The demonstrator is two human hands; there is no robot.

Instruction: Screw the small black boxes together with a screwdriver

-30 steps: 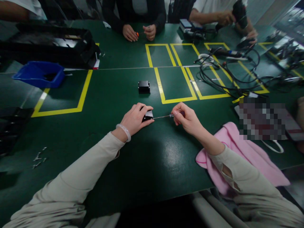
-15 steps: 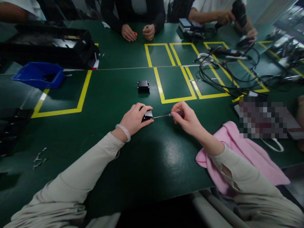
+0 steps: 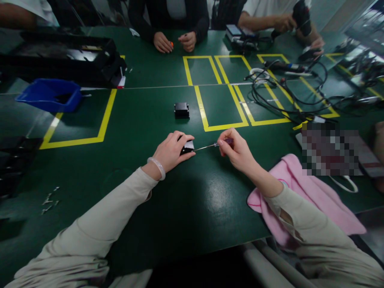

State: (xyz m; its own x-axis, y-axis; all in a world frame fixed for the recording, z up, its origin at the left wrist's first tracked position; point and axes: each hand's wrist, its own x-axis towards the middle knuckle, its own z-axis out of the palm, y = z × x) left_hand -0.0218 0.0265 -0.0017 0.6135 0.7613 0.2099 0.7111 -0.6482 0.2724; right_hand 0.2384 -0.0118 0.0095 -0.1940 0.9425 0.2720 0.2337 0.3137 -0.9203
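My left hand (image 3: pixel 172 149) is closed around a small black box-like part (image 3: pixel 188 146) with a pale top face, pressed against the table. In my right hand (image 3: pixel 235 146) is a screwdriver (image 3: pixel 207 147), gripped by its dark reddish handle. Its thin shaft points left, and the tip meets the right end of the part, close to my left thumb. A second black part (image 3: pixel 181 110) of similar shape, with small bright screws at its sides, sits on the table beyond my hands.
A blue bin (image 3: pixel 51 95) and long black housings (image 3: pixel 66 58) stand at the left. Loose screws (image 3: pixel 49 201) lie at the near left. A pink cloth (image 3: pixel 300 192) is under my right forearm. Black cables (image 3: pixel 270 96) tangle at the right. Co-workers' hands (image 3: pixel 163 42) rest across the table.
The held part, both hands and the screwdriver have shifted very slightly to the right. The screwdriver tip stays at the part's right end.
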